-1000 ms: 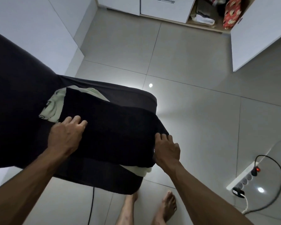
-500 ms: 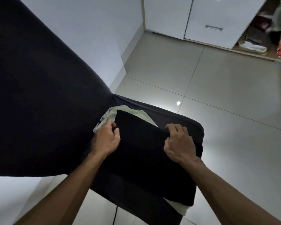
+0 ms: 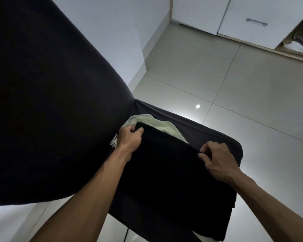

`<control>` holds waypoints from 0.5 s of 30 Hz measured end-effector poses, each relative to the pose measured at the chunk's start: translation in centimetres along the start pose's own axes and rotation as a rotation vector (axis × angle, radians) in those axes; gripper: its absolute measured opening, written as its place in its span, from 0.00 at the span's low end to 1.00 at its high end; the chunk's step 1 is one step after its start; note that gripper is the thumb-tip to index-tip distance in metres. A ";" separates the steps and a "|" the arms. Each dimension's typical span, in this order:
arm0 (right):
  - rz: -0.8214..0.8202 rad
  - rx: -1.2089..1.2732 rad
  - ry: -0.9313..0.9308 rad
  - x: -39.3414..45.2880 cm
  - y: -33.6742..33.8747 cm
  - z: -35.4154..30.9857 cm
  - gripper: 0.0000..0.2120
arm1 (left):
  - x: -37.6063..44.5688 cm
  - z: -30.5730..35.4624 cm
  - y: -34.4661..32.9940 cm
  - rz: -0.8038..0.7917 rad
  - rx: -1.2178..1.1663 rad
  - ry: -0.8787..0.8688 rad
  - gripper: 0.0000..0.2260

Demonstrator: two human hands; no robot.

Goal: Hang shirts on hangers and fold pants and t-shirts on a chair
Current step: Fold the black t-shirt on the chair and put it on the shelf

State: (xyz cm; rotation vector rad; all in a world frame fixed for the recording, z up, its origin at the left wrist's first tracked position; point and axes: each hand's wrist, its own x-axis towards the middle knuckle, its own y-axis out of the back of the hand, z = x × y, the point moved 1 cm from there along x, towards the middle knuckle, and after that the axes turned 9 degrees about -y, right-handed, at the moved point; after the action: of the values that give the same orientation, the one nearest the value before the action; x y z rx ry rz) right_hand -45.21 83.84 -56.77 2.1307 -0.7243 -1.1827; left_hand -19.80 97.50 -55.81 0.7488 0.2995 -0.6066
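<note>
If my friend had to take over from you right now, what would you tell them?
Left hand: grips the far left corner of the black garment.
Right hand: pinches its far right corner.
The garment lies on the chair, on top of a pale green garment.
Done: it looks partly folded.
Left: finish this fold and keep both grips until it lies flat. No hangers in view.

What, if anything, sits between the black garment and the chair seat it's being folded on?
A pale green garment lies under the black garment, between it and the chair seat. Both the left hand and right hand already grip the black garment's far edge.
</note>
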 end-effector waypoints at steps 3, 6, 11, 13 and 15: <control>-0.052 0.023 0.012 0.2 0.5 0.3 0.08 | -0.1 0.2 0.4 -0.063 -0.131 0.056 0.08; -0.148 -0.008 0.002 0.8 1.2 0.4 0.10 | 1.6 1.4 0.0 -0.128 -0.174 0.108 0.11; -0.236 -0.028 -0.055 1.2 2.3 1.0 0.07 | 4.3 0.4 -0.7 -0.058 -0.328 0.272 0.10; -0.201 -0.001 -0.093 1.1 2.4 1.6 0.09 | 4.0 0.2 -1.3 0.016 -0.290 0.233 0.10; -0.145 -0.025 -0.113 0.6 2.4 1.9 0.11 | 3.5 0.4 -2.0 0.105 -0.180 0.139 0.13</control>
State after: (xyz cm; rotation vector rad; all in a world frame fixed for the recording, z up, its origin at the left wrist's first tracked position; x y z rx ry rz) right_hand -46.98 81.35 -56.23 2.1394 -0.6081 -1.3913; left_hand -18.24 94.62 -58.25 0.6300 0.4342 -0.4231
